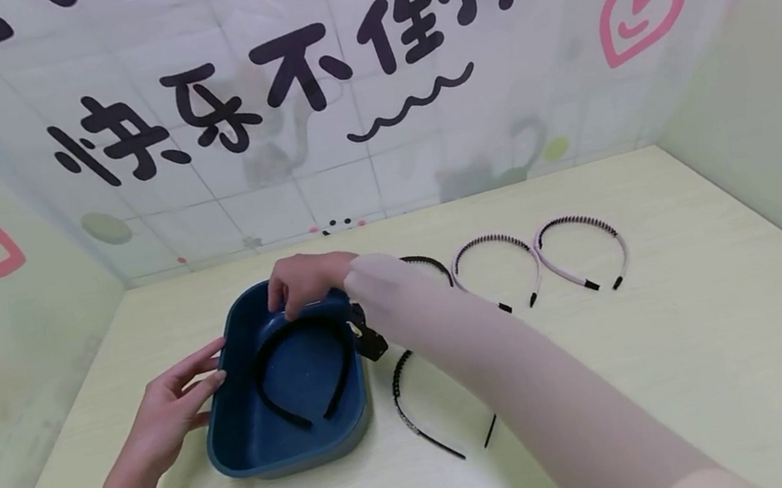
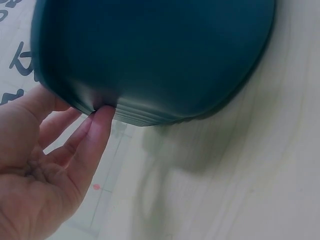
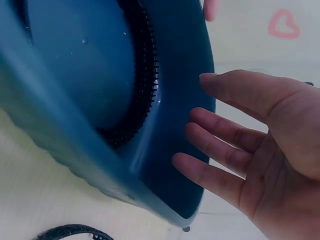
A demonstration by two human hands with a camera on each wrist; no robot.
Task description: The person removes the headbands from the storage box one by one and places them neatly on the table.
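Note:
A deep blue basin (image 1: 293,452) stands left of centre on the table, with a black toothed headband (image 1: 267,355) lying inside it. My left hand (image 1: 169,412) is at the basin's left side, its nearly straight fingers touching the wall near the rim. The left wrist view has one fingertip (image 2: 104,114) against the blue wall, while others pass partly behind it. Over the basin's far end hangs my right hand (image 1: 305,280). In the right wrist view its fingers (image 3: 215,172) are spread and loosely bent by the rim, with nothing between them and the thumb.
Two pink headbands with black teeth, one (image 1: 538,277) beside the other (image 1: 621,247), lie at the back right. My right sleeve (image 1: 468,350) partly covers a black headband (image 1: 432,261) behind it and another dark headband (image 1: 409,418) in front. A printed wall sheet (image 1: 318,162) rises behind the table.

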